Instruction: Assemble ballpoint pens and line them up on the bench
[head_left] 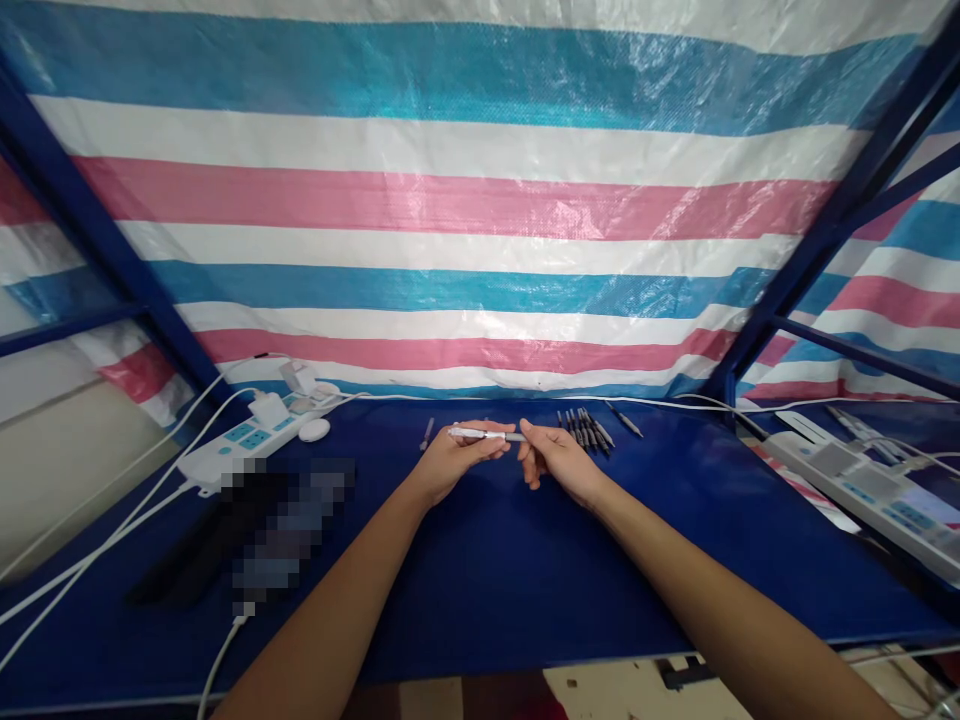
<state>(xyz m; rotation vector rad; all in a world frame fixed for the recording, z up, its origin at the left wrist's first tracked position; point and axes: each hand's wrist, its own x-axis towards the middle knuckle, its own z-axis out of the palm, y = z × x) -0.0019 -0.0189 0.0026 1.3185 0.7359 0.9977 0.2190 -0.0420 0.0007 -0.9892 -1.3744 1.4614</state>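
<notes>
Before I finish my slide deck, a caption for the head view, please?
Left hand holds a pen above a blue table, right hand at its end.

Glare on striped sheet (pixel 480 205), dimmer desktop (pixel 525 580), pixelated patch (pixel 292 530) at left, stretched edges

blue tabletop (pixel 540 590) | power strip (pixel 244 440) | dark pens (pixel 590 430) | blurred slab (pixel 289 530), perhaps phone

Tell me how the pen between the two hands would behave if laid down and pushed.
The pen would probably roll, being slim and seemingly round. It looks stiff, running straight from the left hand to the right hand. Likely light too, given how thin it is.
</notes>
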